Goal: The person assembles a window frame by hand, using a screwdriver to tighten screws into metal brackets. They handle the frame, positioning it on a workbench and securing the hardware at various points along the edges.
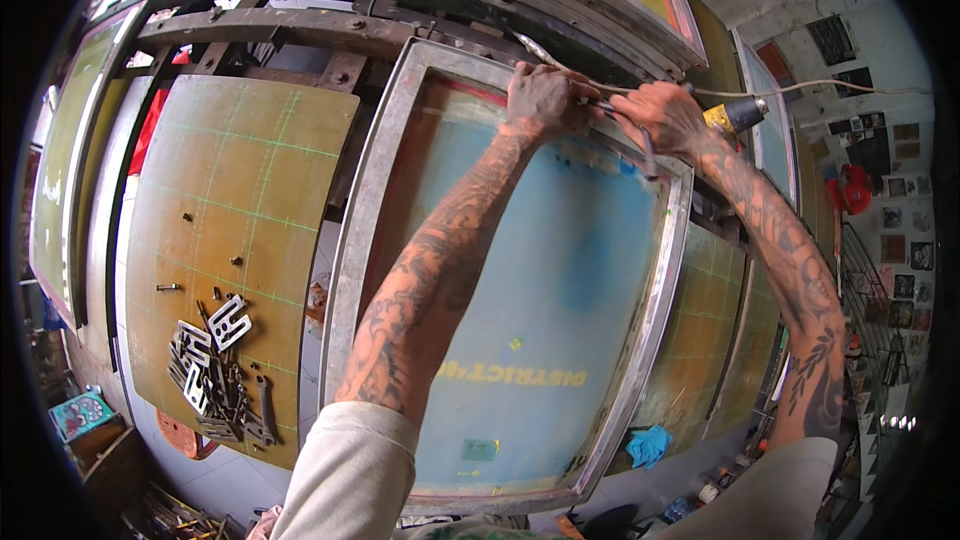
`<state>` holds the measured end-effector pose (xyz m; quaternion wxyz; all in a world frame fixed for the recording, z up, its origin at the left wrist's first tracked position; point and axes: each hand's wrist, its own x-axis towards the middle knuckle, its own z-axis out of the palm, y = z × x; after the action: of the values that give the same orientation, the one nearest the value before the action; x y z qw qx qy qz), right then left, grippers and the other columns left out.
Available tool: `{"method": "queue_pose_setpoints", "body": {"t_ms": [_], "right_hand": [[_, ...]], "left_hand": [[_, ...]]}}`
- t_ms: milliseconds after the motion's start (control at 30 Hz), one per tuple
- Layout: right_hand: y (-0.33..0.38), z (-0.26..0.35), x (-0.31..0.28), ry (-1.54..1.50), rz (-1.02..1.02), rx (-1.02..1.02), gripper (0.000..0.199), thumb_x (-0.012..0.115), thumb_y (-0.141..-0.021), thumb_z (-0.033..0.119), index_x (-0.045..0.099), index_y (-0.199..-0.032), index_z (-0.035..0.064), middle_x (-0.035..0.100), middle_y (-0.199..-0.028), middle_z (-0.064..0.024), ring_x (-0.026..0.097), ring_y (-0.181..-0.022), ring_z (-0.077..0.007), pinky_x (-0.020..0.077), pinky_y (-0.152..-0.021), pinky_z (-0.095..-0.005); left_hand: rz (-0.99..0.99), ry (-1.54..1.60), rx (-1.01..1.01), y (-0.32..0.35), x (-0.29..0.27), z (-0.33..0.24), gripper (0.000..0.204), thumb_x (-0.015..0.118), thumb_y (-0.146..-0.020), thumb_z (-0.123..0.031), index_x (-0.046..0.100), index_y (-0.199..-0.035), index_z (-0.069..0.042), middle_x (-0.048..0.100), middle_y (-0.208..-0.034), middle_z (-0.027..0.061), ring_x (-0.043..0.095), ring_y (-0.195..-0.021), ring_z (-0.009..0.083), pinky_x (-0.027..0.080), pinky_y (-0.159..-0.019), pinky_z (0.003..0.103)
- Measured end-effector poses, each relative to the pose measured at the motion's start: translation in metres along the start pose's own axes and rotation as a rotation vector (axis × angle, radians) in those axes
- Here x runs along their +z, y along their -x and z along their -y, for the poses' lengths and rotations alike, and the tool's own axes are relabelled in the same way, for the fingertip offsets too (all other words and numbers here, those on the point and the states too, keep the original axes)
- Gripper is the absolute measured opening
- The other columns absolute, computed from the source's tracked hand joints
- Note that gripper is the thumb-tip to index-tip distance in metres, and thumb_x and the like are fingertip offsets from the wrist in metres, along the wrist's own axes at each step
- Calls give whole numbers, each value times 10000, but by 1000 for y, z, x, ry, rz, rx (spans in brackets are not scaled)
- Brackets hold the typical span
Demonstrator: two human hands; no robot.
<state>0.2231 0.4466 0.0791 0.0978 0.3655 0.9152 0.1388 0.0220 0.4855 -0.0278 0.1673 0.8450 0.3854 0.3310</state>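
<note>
A screen-printing frame [362, 200] with a grey metal border lies in front of me, its blue-coated mesh [545, 280] carrying yellow lettering. Both my hands are at its far edge. My left hand [545, 100] is closed over the border, its fingertips mostly hidden; what they grip cannot be made out. Beside it on the right, my right hand [660, 117] is closed around a slim dark metal tool [647, 152], bent near its end, which hangs over the frame's far right corner. The tool's exact kind is unclear. My left forearm crosses above the mesh.
On the left, a tan board [240, 155] with green grid lines bears metal brackets [230, 321], loose bolts and a wrench [265, 408]. A yellow heat gun [735, 117] is beyond my right wrist. A blue crumpled cloth or glove [648, 447] lies at lower right. Metal rails [330, 28] run behind.
</note>
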Motion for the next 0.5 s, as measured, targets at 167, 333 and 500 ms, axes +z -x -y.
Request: {"method": "queue_pose_setpoints", "body": {"t_ms": [167, 333, 500], "right_hand": [[7, 42, 9, 33, -412, 415, 560, 766, -755, 245, 601, -1254, 53, 593, -1118, -140, 546, -1111, -324, 384, -1002, -468], [-13, 82, 47, -686, -1020, 1107, 845, 841, -801, 292, 362, -1410, -46, 514, -1286, -229, 436, -1291, -367, 350, -1078, -480], [-53, 82, 48, -1126, -1027, 1372, 285, 795, -863, 232, 675, -889, -24, 698, -884, -98, 667, -826, -169, 572, -764, -296]], "left_hand": [[3, -3, -22, 3, 4, 17, 264, 662, -851, -515, 760, -1043, -362, 698, -1168, -117, 621, -1126, 114, 366, -904, 389], [-55, 21, 2, 6, -1, 3, 234, 656, -876, -437, 760, -1023, -287, 700, -1184, -86, 641, -1109, 130, 381, -883, 404], [-1, 44, -4, 3, -2, 8, 265, 672, -869, -466, 748, -1037, -275, 695, -1206, -78, 636, -1137, 134, 396, -900, 423]]}}
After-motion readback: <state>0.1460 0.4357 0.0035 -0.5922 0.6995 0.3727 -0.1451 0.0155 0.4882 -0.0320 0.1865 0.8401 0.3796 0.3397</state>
